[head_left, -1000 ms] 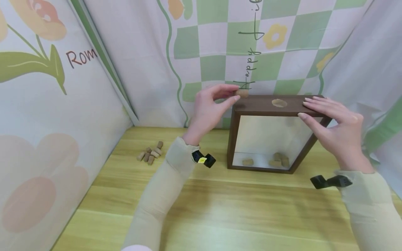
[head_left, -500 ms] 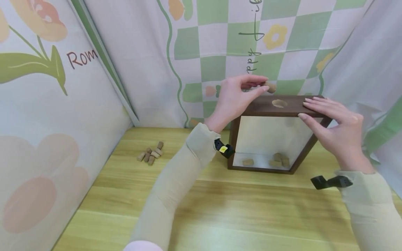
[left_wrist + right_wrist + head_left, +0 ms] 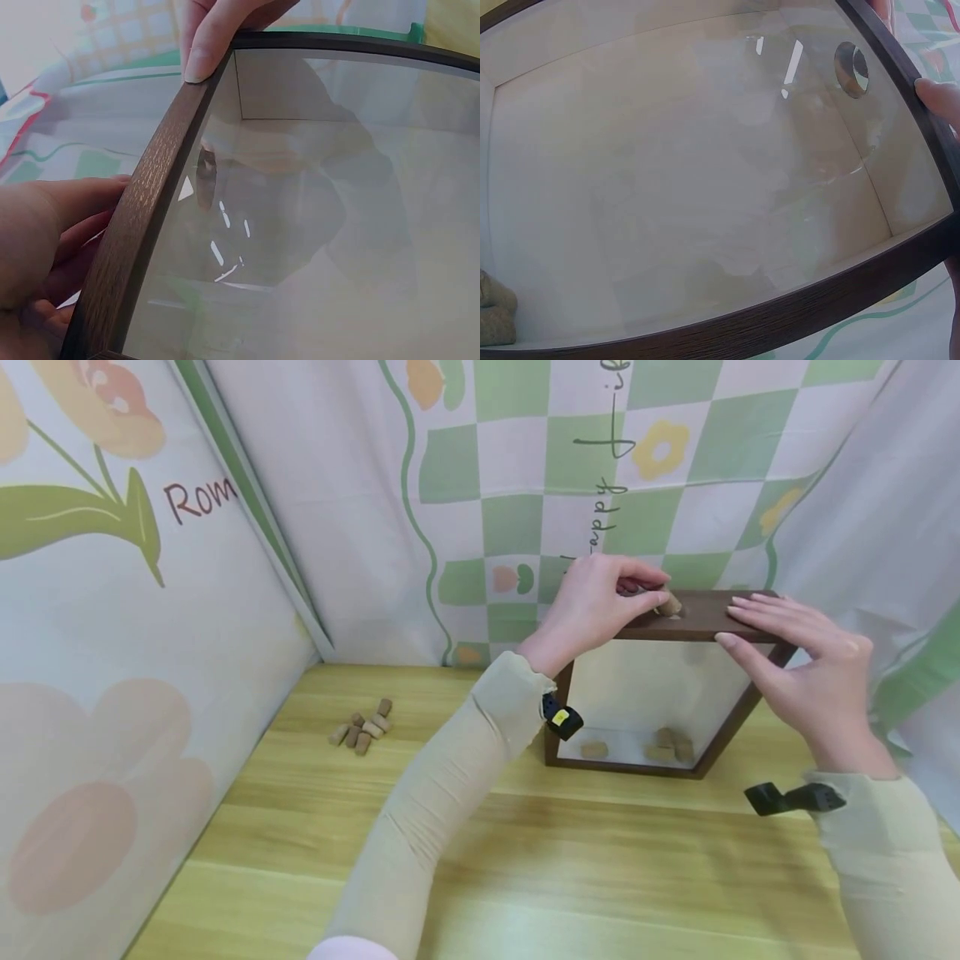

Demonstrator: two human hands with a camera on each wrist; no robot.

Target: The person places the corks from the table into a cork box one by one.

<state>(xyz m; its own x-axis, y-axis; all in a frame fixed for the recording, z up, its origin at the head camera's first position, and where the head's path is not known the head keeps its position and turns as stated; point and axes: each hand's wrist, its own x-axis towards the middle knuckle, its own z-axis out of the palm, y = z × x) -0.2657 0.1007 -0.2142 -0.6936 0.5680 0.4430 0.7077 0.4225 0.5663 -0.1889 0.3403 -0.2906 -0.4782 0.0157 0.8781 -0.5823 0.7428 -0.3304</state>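
If released off-centre, could lose the cork (image 3: 670,604), pinched tilted in the left grip (image 3: 600,606) at the hole (image 3: 853,70) in the box (image 3: 708,620), off the top onto the worktop (image 3: 525,877); blame aiming by feel at a mostly covered hole. With the right grip (image 3: 813,668) lying straight-fingered on top, might shove the box askew when pressing unevenly.

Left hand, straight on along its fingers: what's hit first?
Probably the box top, at the hole: the cork pinched in the left hand sits at or just over it, depth unclear. Past that, the right hand lies next in line across the top.
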